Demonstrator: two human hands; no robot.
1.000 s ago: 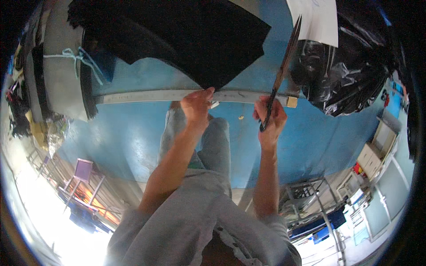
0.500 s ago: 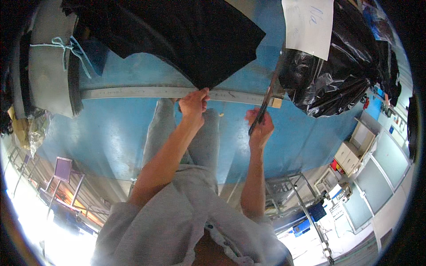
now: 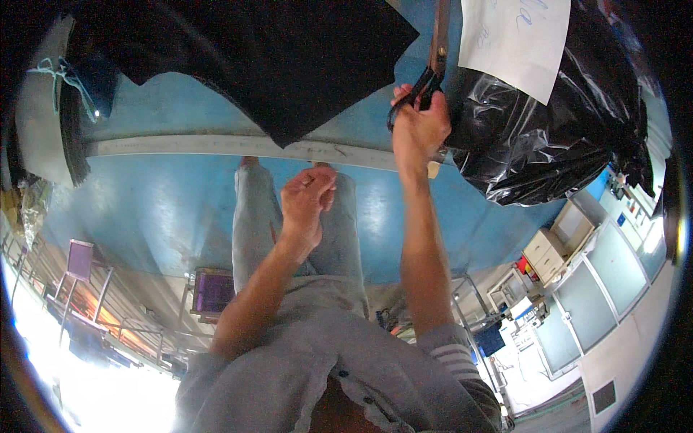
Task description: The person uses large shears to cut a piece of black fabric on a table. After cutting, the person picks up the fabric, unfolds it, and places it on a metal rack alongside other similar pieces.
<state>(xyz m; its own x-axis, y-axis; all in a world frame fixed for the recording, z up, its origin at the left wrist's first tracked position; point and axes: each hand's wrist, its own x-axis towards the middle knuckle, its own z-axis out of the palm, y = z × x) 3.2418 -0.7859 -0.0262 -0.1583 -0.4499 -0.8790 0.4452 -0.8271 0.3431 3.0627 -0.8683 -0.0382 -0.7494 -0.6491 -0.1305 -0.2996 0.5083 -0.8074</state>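
Observation:
My right hand (image 3: 422, 133) is closed round the black handles of a pair of scissors (image 3: 438, 54), whose long brownish blades point away from me. Beside it on the left lies black fabric (image 3: 238, 65), spread out with one corner pointing toward me over a long metal ruler-like strip (image 3: 188, 143). My left hand (image 3: 307, 202) is curled above my lap, apart from the fabric corner. Its fingers are pressed together, and whatever they may hold is hidden.
A shiny black plastic bag (image 3: 534, 144) bulges at the right, with a white handwritten sheet (image 3: 512, 47) on it. At the left stands a grey bundle (image 3: 45, 137) tied with light-blue cord (image 3: 54, 70). The blue surface (image 3: 166, 209) runs beneath everything. Purple-seated chairs (image 3: 81, 260) are behind.
My left hand has let go of the fabric corner and drawn back toward me. My right hand has carried the scissors forward, beside the bag. The whole view has shifted slightly.

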